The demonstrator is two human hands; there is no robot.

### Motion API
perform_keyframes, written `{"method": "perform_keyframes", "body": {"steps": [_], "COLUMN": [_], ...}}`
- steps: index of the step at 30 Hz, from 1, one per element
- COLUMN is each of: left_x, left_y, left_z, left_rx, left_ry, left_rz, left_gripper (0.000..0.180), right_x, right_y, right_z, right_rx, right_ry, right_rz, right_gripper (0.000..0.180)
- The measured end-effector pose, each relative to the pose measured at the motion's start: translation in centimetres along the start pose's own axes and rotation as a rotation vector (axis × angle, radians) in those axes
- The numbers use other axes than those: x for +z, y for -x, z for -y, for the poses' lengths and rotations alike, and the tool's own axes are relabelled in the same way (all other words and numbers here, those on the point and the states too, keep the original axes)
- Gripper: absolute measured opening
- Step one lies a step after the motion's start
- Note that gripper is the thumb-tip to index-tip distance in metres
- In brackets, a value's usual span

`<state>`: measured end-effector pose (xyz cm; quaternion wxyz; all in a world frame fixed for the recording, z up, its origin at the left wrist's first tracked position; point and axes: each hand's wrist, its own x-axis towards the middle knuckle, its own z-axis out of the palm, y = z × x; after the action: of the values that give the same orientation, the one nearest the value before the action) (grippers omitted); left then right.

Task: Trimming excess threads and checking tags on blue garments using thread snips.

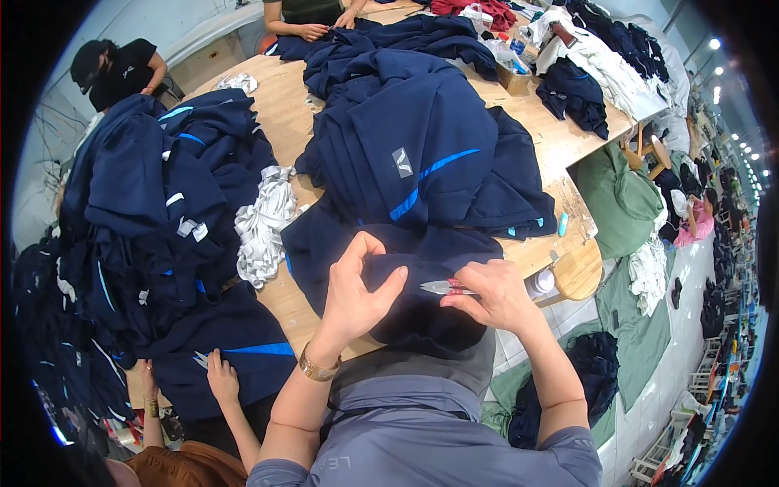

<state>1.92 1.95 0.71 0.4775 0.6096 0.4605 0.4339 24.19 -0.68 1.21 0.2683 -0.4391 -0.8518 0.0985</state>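
My right hand (493,294) is closed around a pair of thread snips (445,287) with red grips, the metal blades pointing left over dark cloth. My left hand (355,290), a bracelet on its wrist, is at the near part of a navy garment (406,258). Its thumb and forefinger are spread apart with navy cloth behind them; the other fingers are partly hidden. The garment hangs over the table edge in front of me. Beyond it rises a large pile of navy garments (406,122) with bright blue stripes.
A wooden table (280,89) carries the piles. White ribbon strips (266,223) lie beside another navy heap (162,187) at left. A co-worker's hands (221,375) work with snips at lower left. A turquoise marker (562,225) lies near a wooden stool (578,272) at right.
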Motion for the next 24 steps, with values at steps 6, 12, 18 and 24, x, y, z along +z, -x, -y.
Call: {"method": "perform_keyframes", "body": {"steps": [6, 12, 18, 24], "left_x": [0.0, 0.1, -0.2, 0.2], "left_y": [0.0, 0.1, 0.2, -0.3], "left_z": [-0.5, -1.1, -0.4, 0.9], "left_rx": [0.041, 0.081, 0.088, -0.019], "left_ry": [-0.061, -0.090, -0.094, 0.024], "left_rz": [-0.007, 0.004, 0.003, 0.000], "left_gripper": [0.024, 0.023, 0.023, 0.022], "right_x": [-0.4, -0.2, 0.7, 2.7], "right_y": [-0.3, -0.4, 0.2, -0.3], "right_z": [0.3, 0.6, -0.1, 1.6], "right_rx": [-0.046, -0.031, 0.114, 0.067], "right_ry": [0.076, 0.057, -0.203, -0.365], "right_rz": [0.051, 0.058, -0.040, -0.280], "right_gripper": [0.036, 0.037, 0.033, 0.046]}}
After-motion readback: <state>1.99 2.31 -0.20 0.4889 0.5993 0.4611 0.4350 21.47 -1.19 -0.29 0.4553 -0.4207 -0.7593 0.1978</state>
